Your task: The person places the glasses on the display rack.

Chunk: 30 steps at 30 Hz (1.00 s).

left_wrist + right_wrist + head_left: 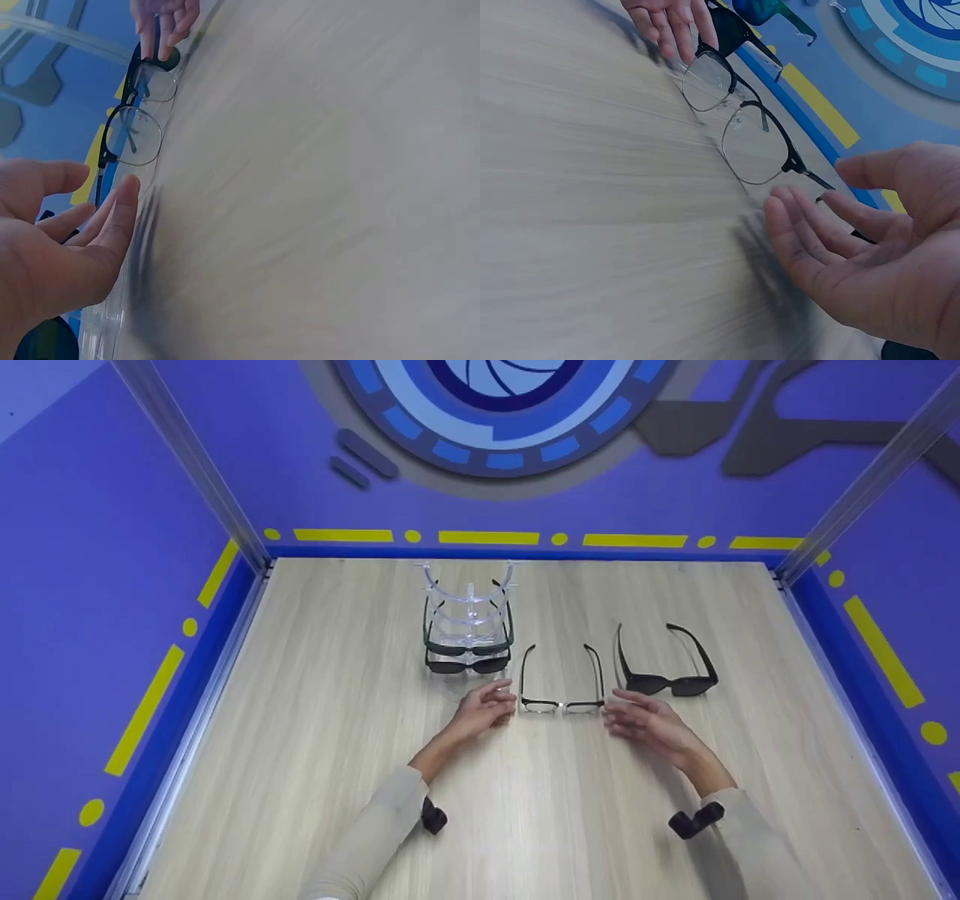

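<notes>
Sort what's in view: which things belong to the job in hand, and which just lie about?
Likely in the job:
clear-lensed glasses
left hand
right hand

Apparently just there:
black sunglasses
clear stand, perhaps involved
dark glasses and green-framed glasses on it

1. Glasses (561, 706): black upper rims, silvery lower rims, clear lenses.
2. Sunglasses (690, 685): black, dark lenses.
3. Rack (471, 616): colourless.
4. Racked pairs (469, 651): 1 green, 1 black.
5. Table (300, 697): pale wood grain.
6. Sleeves (375, 825): off-white.
7. Walls (247, 435): blue-violet, yellow dashes and dots.
</notes>
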Each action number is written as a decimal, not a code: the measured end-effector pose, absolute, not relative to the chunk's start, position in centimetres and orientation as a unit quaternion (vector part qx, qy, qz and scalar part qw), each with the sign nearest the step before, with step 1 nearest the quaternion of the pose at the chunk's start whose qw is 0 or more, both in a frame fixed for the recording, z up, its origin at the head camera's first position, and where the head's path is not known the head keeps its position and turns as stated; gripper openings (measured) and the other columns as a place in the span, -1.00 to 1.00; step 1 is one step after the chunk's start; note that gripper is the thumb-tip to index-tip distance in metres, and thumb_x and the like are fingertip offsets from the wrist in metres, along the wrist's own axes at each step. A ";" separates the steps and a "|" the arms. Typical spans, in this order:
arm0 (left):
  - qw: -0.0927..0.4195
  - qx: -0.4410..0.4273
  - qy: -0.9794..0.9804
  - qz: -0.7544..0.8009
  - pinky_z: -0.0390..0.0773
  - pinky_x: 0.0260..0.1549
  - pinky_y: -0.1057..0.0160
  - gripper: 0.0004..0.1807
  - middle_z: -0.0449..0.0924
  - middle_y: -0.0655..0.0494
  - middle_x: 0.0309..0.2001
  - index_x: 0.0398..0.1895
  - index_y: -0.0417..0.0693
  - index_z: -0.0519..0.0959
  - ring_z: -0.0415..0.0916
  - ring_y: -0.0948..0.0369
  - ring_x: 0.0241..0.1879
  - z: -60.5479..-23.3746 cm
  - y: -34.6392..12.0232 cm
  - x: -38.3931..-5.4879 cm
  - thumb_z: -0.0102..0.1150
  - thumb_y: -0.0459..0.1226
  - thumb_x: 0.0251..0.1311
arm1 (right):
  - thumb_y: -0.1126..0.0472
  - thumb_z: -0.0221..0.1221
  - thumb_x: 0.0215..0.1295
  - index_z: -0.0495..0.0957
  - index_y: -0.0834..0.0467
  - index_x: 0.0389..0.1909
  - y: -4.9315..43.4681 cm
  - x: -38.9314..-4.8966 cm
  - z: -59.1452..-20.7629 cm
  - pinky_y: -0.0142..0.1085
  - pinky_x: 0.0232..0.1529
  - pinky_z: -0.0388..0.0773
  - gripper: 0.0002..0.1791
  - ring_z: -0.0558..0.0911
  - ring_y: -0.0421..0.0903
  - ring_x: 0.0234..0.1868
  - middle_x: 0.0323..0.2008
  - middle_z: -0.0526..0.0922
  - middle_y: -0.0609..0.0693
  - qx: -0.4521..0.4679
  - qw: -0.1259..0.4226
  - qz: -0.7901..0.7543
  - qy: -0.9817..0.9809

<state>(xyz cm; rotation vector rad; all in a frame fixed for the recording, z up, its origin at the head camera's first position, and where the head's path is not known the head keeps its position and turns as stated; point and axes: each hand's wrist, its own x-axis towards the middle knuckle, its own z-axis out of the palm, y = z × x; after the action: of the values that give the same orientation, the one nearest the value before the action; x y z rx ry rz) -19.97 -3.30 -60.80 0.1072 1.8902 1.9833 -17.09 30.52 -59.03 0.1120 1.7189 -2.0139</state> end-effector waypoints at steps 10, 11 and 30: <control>0.191 0.006 0.634 0.750 0.74 -0.09 0.27 -0.39 0.60 -0.35 0.11 0.45 -0.38 0.29 0.64 0.31 -0.26 -60.9 -1.9 -21.2 0.13 -0.53 0.34 | 0.27 0.02 0.59 -0.10 0.37 0.59 29.2 -18.1 -59.3 -0.24 0.34 0.55 -0.27 0.64 -0.26 0.11 0.51 0.18 0.39 0.071 0.201 -0.741 0.636; 0.191 0.006 0.630 0.752 0.75 -0.12 0.28 -0.40 0.62 -0.33 0.08 0.45 -0.38 0.29 0.64 0.32 -0.29 -60.9 -1.7 -21.3 0.12 -0.53 0.34 | 0.26 0.01 0.59 -0.13 0.38 0.60 29.2 -18.2 -59.3 -0.25 0.35 0.54 -0.25 0.64 -0.27 0.12 0.53 0.11 0.41 0.066 0.203 -0.742 0.635; 0.235 -0.014 0.590 0.772 0.72 -0.31 0.34 -0.39 0.63 0.18 -0.29 0.45 -0.29 0.31 0.62 0.31 -0.46 -60.8 -1.7 -20.7 0.15 -0.51 0.33 | 0.41 0.10 0.48 -0.04 0.39 0.57 29.1 -17.7 -59.3 -0.33 0.14 0.67 -0.24 0.72 -0.19 0.02 -0.04 0.75 -0.06 0.053 0.204 -0.760 0.615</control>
<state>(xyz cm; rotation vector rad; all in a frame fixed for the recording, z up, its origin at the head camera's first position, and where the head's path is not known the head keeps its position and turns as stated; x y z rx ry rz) -20.74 -1.69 -60.76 -0.0395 1.6194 2.1181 -17.69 29.08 -59.27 0.1480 1.7146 -2.1190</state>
